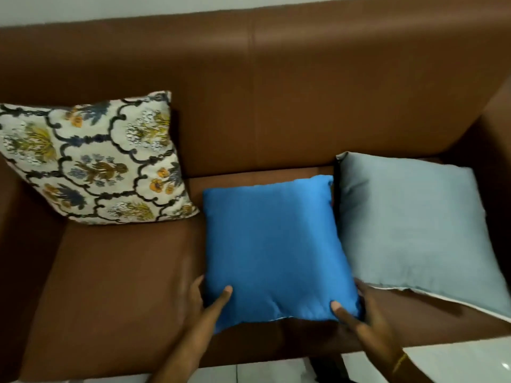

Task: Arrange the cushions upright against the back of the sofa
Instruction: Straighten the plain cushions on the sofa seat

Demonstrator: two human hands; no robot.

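Note:
A bright blue cushion [276,244] lies flat in the middle of the brown sofa's seat [119,272]. My left hand [204,305] grips its near left corner, thumb on top. My right hand [356,316] grips its near right corner the same way. A floral patterned cushion [94,161] leans upright against the sofa back [276,92] at the left. A pale grey-blue cushion [414,225] lies flat on the seat at the right, its edge touching the blue one.
The sofa's left armrest [16,230] and right armrest [495,125] close in the seat. White tiled floor [456,360] shows in front of the sofa. A pale wall [110,6] rises behind the backrest.

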